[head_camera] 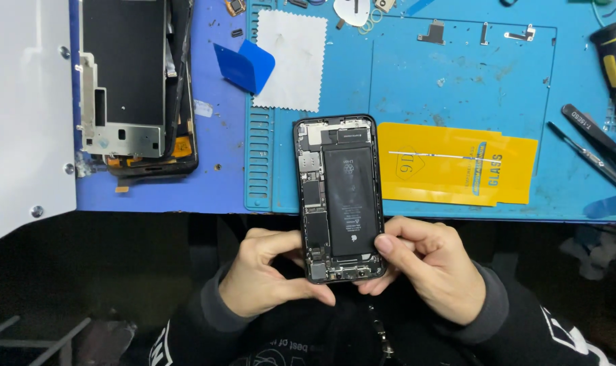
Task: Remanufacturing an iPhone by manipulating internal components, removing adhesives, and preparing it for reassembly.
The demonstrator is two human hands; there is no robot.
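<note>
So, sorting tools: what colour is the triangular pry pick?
Blue, seen from the head view: pry pick.

We see a flat yellow rectangular package (457, 173) with blue print lying on the blue mat (457, 88) near the counter's front edge.

We saw that both hands, the left hand (264, 274) and the right hand (426, 268), were bare, with no gloves or rings in view. Grey ribbed cuffs showed at each wrist beneath dark sleeves. The dark top carried white printed lettering across the chest and white marks on the right sleeve.
</note>
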